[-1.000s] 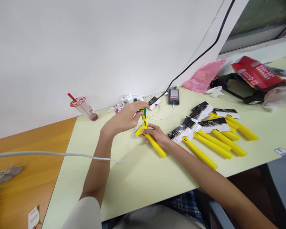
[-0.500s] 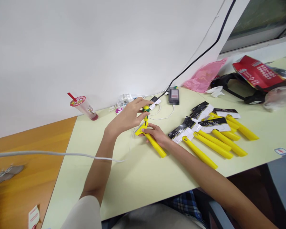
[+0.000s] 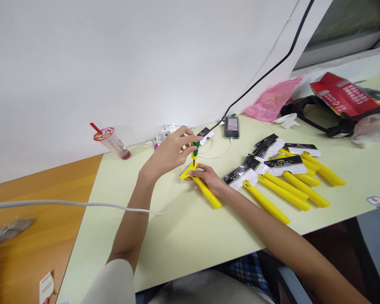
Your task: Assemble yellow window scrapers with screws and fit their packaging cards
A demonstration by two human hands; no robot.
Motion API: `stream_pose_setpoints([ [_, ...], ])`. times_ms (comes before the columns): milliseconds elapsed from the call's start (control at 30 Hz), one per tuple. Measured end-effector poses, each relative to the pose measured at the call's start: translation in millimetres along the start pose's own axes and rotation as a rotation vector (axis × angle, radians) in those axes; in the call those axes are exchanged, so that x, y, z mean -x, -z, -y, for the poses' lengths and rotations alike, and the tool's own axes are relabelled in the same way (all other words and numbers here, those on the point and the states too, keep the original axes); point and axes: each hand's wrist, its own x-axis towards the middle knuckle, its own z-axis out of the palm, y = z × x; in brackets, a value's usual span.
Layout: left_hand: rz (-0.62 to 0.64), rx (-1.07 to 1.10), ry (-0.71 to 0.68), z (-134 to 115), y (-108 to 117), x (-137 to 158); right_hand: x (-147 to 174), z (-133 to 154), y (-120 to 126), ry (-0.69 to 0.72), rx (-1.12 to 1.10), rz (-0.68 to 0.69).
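The left hand (image 3: pixel 171 153) pinches a small green screwdriver (image 3: pixel 194 150) upright, its tip just below the fingertips on the yellow scraper (image 3: pixel 202 187). The right hand (image 3: pixel 209 177) lies closed over the scraper's neck, pressing it to the table (image 3: pixel 183 236), seemingly to steady it.

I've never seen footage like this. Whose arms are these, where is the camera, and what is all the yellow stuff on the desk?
There is no machine here: these are a person's two bare hands, filmed by a camera worn on the head, looking forward and down. The left hand holds a small green-and-yellow screwdriver upright, its tip on the head of a yellow plastic scraper. The right hand pins that scraper to the pale green desk. To the right lie more yellow scrapers with black-and-white packaging cards. By the wall stand a plastic drink cup with a red straw and a pink plastic bag.
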Motion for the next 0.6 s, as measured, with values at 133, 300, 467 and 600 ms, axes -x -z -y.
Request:
stream_pose_setpoints([
  [133,0.006,0.021,-0.005,-6,3,-1,-1,0,1,0.004,0.0,0.001],
  [300,-0.012,0.044,0.027,-14,1,-2,1,2,-1,0.01,0.008,-0.002],
  [467,-0.038,0.011,0.048,-13,-2,-2,2,2,-2,0.012,0.012,-0.012],
  [600,-0.062,-0.003,0.066,-11,-3,-2,1,0,-1,0.017,0.006,-0.002],
])
